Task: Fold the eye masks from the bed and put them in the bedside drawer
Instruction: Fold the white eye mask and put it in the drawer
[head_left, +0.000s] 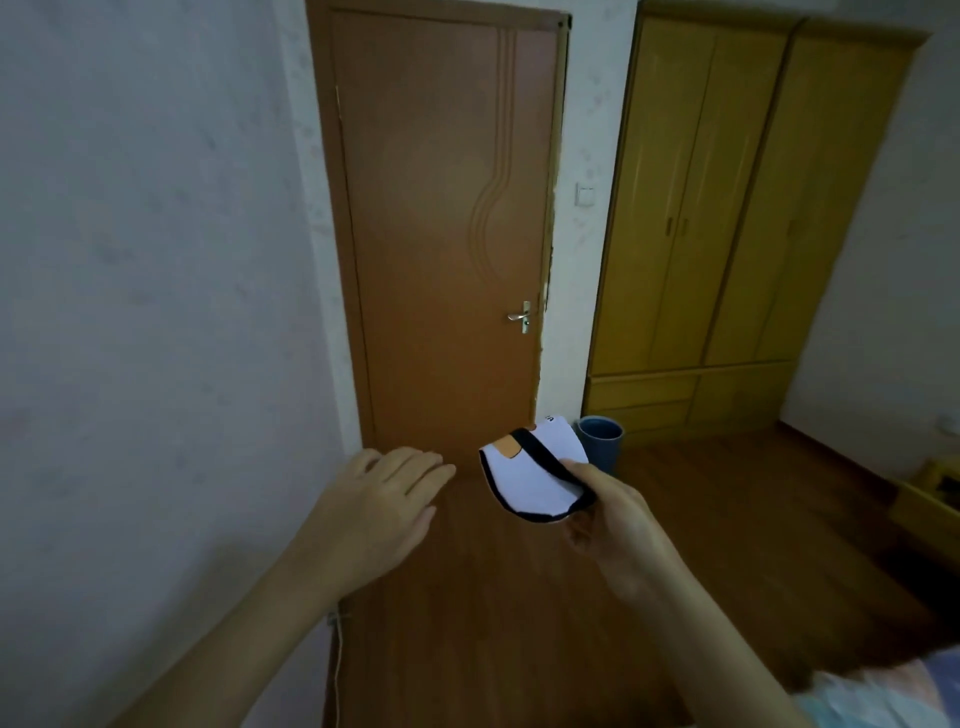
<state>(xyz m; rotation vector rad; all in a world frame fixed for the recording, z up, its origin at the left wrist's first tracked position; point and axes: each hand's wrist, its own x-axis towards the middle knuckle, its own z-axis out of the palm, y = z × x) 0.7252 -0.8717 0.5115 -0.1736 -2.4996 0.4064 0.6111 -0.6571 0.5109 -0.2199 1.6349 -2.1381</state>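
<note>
A folded white eye mask (524, 475) with black trim, a black strap and an orange patch is held up in mid-air in front of the door. My right hand (615, 514) pinches it at its lower right edge, thumb on the strap. To the left of the mask, a short gap away, my left hand (382, 493) hovers with fingers relaxed and straight, holding nothing. A yellow wooden piece of furniture (930, 499) shows at the right edge; whether it is the bedside drawer I cannot tell.
A brown door (441, 234) stands shut straight ahead, a yellow wardrobe (727, 208) to its right. A blue bin (600, 439) sits on the wooden floor by the wall. A corner of pale bedding (883, 696) shows at the bottom right. A white wall (156, 312) runs along the left.
</note>
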